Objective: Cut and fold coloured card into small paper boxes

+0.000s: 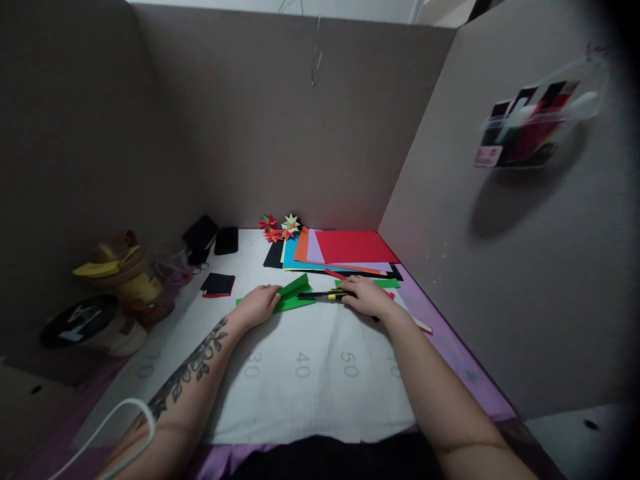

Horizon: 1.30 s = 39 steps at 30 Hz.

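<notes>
My left hand [260,305] is closed on a folded sheet of green paper [295,293], one flap of which stands up from the table. Scissors [333,295] with black and yellow handles are in my right hand [367,295], its fingers curled over the handles. Their blades point left and touch or overlap the right end of the green paper; I cannot tell whether they are cutting it. Beneath and beyond my right hand lie a green strip [387,283] and some red and white strips, partly hidden.
Coloured sheets [355,247] are stacked at the back, beside folded paper stars [280,228]. Black paper squares [219,285] lie left of my left hand. Further left stand a lidded tub [95,327] and a yellow pot [145,287]. Grey panels enclose the table; a plastic holder [530,127] hangs right.
</notes>
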Each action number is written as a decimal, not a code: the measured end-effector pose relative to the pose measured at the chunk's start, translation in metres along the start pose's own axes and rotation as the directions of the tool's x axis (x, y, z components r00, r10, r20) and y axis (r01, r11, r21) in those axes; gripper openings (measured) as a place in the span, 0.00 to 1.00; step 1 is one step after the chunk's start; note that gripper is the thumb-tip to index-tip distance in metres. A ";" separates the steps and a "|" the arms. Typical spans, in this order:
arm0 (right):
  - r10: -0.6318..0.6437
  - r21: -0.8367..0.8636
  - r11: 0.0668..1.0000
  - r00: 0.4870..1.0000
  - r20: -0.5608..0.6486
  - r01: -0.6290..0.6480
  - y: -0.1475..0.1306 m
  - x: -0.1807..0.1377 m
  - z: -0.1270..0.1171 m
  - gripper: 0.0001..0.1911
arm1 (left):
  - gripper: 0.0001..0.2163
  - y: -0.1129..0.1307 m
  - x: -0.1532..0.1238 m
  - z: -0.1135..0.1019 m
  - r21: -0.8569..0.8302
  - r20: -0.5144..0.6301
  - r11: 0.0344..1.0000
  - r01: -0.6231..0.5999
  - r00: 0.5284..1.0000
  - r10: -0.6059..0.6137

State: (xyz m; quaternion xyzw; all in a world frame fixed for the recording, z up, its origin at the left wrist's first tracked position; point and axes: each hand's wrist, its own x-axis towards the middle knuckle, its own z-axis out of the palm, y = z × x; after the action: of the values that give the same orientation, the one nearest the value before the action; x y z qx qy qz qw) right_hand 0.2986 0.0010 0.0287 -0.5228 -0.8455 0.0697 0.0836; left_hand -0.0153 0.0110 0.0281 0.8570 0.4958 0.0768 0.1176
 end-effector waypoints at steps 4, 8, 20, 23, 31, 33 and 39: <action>0.001 -0.004 1.000 1.000 0.013 -0.001 0.001 0.000 0.001 0.14 | 0.19 -0.001 0.001 0.000 -0.012 0.003 1.000 0.023 1.000 -0.023; 0.072 -0.036 0.997 0.997 -0.014 -0.073 0.001 0.001 0.003 0.16 | 0.20 -0.004 0.001 0.004 -0.005 0.004 1.000 0.012 1.000 -0.012; 0.145 -0.089 0.985 0.989 -0.027 -0.147 -0.003 0.006 0.007 0.18 | 0.24 0.008 -0.005 0.004 0.061 0.069 0.998 -0.015 0.998 0.011; 0.151 -0.085 0.984 0.988 -0.032 -0.154 -0.003 0.005 0.007 0.18 | 0.20 0.008 -0.005 0.003 0.083 0.062 0.995 -0.053 0.997 0.048; 0.154 -0.093 0.983 0.988 -0.025 -0.156 -0.003 0.004 0.007 0.18 | 0.16 0.006 -0.005 -0.005 0.128 0.075 0.992 -0.006 0.997 -0.003; 0.152 -0.099 0.983 0.988 -0.026 -0.154 -0.002 0.004 0.008 0.18 | 0.15 0.008 -0.005 -0.007 0.179 0.071 0.984 0.017 0.997 -0.030; 0.135 -0.102 0.984 0.984 -0.117 -0.147 -0.004 0.004 0.005 0.21 | 0.11 0.007 -0.007 -0.017 0.325 -0.176 0.945 0.038 0.984 0.021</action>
State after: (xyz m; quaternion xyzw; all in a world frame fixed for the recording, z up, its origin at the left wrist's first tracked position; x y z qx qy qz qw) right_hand 0.2923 0.0024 0.0247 -0.5884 -0.8029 -0.0001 0.0958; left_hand -0.0165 0.0038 0.0461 0.8523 0.5136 0.0691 -0.0704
